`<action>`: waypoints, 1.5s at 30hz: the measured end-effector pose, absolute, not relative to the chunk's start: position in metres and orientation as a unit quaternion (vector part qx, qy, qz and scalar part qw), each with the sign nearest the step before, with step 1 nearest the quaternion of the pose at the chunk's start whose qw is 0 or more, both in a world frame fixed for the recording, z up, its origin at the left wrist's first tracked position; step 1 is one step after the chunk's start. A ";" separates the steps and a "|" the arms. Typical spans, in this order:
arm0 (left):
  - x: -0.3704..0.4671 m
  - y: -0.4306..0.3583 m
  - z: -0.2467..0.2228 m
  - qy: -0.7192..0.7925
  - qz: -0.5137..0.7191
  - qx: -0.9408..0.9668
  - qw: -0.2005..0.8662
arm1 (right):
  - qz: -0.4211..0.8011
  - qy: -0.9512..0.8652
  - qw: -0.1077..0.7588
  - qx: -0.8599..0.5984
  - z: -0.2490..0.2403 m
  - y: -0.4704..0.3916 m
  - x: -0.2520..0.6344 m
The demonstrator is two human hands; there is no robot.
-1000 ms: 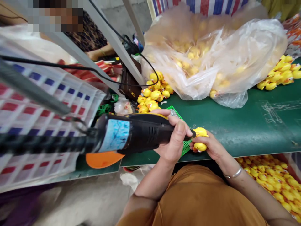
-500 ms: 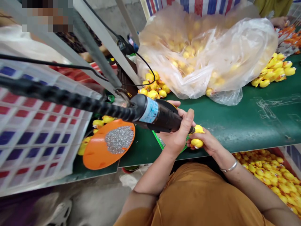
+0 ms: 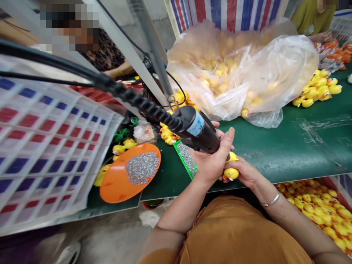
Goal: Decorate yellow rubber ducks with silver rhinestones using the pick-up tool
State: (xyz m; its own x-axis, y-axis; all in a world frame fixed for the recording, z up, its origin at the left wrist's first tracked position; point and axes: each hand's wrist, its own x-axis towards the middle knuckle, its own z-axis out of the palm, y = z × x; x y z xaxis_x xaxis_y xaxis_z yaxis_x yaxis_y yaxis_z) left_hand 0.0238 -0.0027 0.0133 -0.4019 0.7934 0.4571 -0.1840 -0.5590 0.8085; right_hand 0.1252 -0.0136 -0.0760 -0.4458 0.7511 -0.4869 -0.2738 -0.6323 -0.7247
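My left hand (image 3: 210,159) is wrapped around a black power driver (image 3: 202,134) with a light blue label, which leans down to the right. Its tip sits at the upper of two yellow duck pieces (image 3: 232,156), partly hidden behind my fingers. In my right hand (image 3: 246,171), which wears a silver bracelet, are that piece and a lower yellow duck (image 3: 231,173), pinched by the fingers. Just left of my left hand lies a green tray (image 3: 187,156) of small silver screws, partly covered by the hand.
An orange dish (image 3: 117,185) of silver screws rests on the green table (image 3: 288,150). Behind is a clear bag (image 3: 277,73) of yellow ducks. A bin of ducks (image 3: 316,209) stands lower right. Metal poles and cables cross the upper left. Other people sit beyond.
The driver and my left hand have shifted slightly right and down in view, and the driver stands steeper. More of the green screw tray shows. My right hand still holds the duck pieces.
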 end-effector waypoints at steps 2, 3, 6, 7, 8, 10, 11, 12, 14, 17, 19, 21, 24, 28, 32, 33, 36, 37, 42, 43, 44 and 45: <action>0.025 -0.001 0.015 0.353 0.762 0.437 0.322 | 0.803 -0.284 0.319 -0.416 -0.077 -0.013 0.125; 0.025 0.000 0.015 0.362 0.759 0.434 0.324 | 0.805 -0.283 0.317 -0.415 -0.078 -0.013 0.125; 0.025 0.002 0.016 0.392 0.747 0.424 0.329 | 0.810 -0.274 0.311 -0.415 -0.080 -0.014 0.124; 0.025 0.002 0.015 0.399 0.744 0.422 0.331 | 0.810 -0.272 0.312 -0.415 -0.081 -0.015 0.124; 0.025 0.002 0.015 0.401 0.743 0.419 0.333 | 0.809 -0.270 0.317 -0.414 -0.081 -0.015 0.124; 0.025 0.002 0.013 0.394 0.749 0.412 0.338 | 0.805 -0.273 0.329 -0.412 -0.081 -0.016 0.123; 0.025 0.001 0.012 0.387 0.753 0.408 0.343 | 0.803 -0.276 0.335 -0.409 -0.080 -0.017 0.123; 0.024 0.000 0.011 0.381 0.756 0.403 0.347 | 0.803 -0.278 0.339 -0.404 -0.080 -0.018 0.123; 0.023 -0.001 0.009 0.376 0.756 0.398 0.360 | 0.809 -0.278 0.339 -0.392 -0.080 -0.019 0.122; 0.020 -0.004 0.007 0.378 0.741 0.406 0.378 | 0.822 -0.272 0.327 -0.378 -0.082 -0.022 0.120; 0.018 -0.004 0.005 0.379 0.733 0.416 0.383 | 0.825 -0.268 0.325 -0.376 -0.084 -0.023 0.118; 0.018 -0.003 0.004 0.383 0.728 0.417 0.386 | 0.824 -0.256 0.326 -0.387 -0.085 -0.023 0.115; 0.018 -0.001 0.007 0.386 0.727 0.413 0.389 | 0.807 -0.236 0.340 -0.421 -0.081 -0.021 0.111; 0.017 -0.002 0.021 0.330 0.748 0.417 0.397 | 0.753 -0.251 0.387 -0.469 -0.073 -0.017 0.115; 0.014 -0.003 0.031 0.302 0.755 0.421 0.402 | 0.697 -0.215 0.415 -0.544 -0.081 -0.014 0.137; 0.014 -0.001 0.031 0.311 0.745 0.424 0.410 | 0.685 -0.196 0.428 -0.556 -0.086 -0.013 0.145; 0.019 0.008 0.022 0.370 0.687 0.433 0.450 | 0.649 -0.150 0.477 -0.573 -0.098 -0.014 0.166; 0.022 0.012 0.018 0.389 0.666 0.435 0.464 | 0.641 -0.140 0.488 -0.575 -0.101 -0.015 0.172; 0.044 0.032 -0.003 0.403 0.630 0.446 0.493 | 0.646 -0.129 0.509 -0.555 -0.103 -0.020 0.195; 0.049 0.036 -0.006 0.400 0.629 0.450 0.492 | 0.651 -0.135 0.510 -0.546 -0.103 -0.021 0.197; 0.053 0.040 -0.008 0.400 0.626 0.456 0.490 | 0.655 -0.142 0.511 -0.538 -0.102 -0.022 0.199; 0.056 0.043 -0.010 0.402 0.622 0.464 0.486 | 0.658 -0.151 0.513 -0.530 -0.102 -0.023 0.200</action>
